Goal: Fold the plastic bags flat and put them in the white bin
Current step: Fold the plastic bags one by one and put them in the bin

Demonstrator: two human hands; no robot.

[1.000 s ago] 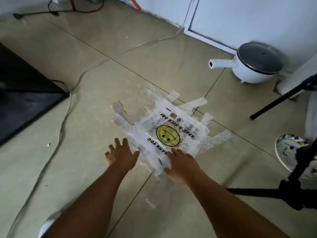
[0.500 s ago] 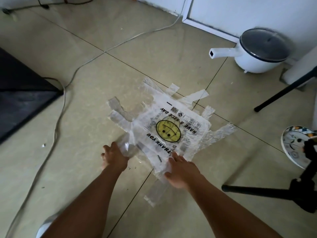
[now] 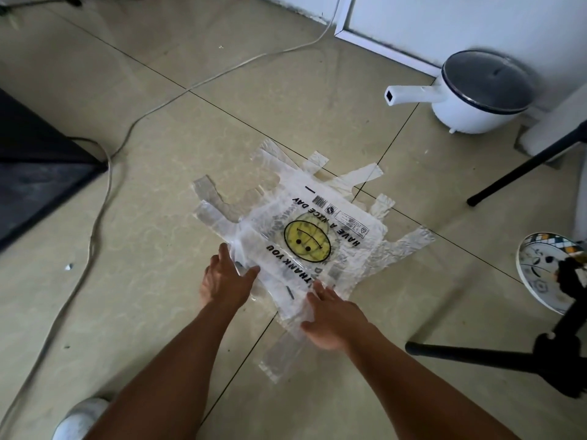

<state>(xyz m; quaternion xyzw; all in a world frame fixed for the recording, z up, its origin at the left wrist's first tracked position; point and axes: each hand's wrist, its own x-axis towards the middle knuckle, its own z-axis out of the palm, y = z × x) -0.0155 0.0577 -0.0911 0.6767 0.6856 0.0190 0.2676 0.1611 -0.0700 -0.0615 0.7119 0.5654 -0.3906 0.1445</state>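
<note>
Clear crinkled plastic bags [image 3: 305, 236], the top one printed with a yellow smiley face, are spread on the beige tiled floor [image 3: 152, 249]. Their near edge is pressed flat by the left hand [image 3: 227, 277] and right hand [image 3: 333, 319], fingers [image 3: 223, 256] straight and slightly spread.

Floor [image 3: 152, 236]: beige tiles with thin dark grout lines running diagonally. Wall [image 3: 476, 14]: white, top right, with a white frame [image 3: 381, 42] at its base. A white pot [image 3: 470, 112] with a dark lid stands near the wall. A pale cable [image 3: 104, 192] runs along the left, past a dark panel [image 3: 35, 166]. Black tripod legs [image 3: 524, 166] and a patterned plate [image 3: 536, 274] are at the right. Light: dim and diffuse.
</note>
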